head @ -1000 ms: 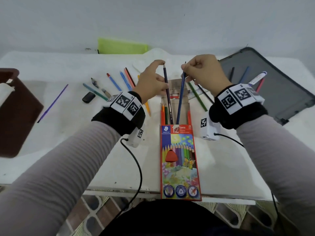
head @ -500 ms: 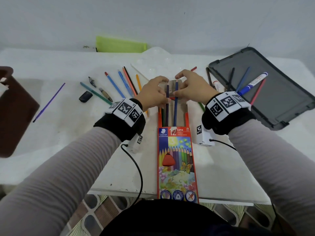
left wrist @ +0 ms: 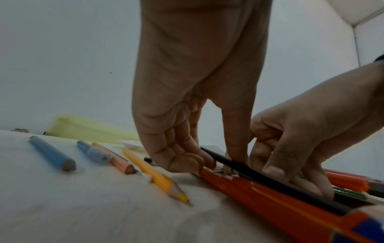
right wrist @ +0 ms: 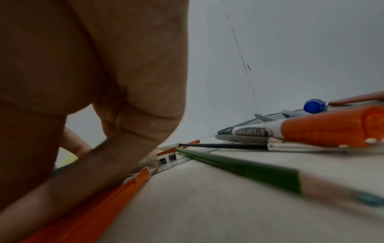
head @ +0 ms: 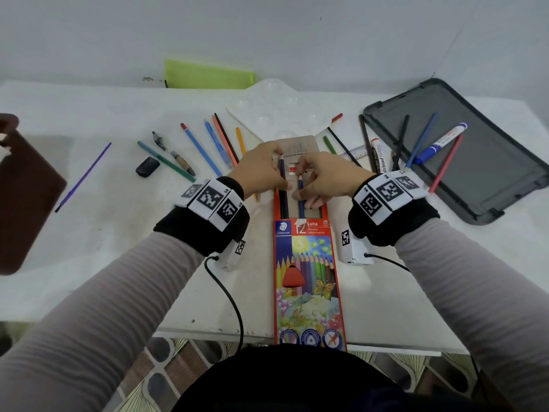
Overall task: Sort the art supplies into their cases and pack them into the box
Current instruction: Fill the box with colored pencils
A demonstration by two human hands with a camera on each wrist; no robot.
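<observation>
Head view, fingers (head: 279,162) pinching dark pencil (head: 283,188), over case (head: 309,278)

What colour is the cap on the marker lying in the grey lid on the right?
Blue. The marker has a white barrel and a blue cap, clearest in the head view.

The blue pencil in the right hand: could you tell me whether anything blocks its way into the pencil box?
Nothing visible does. The blue pencil, pinched by the right hand, already lies in the open tray of the pencil box, in a bare lane beside the dark pencil that the left hand holds.
</observation>
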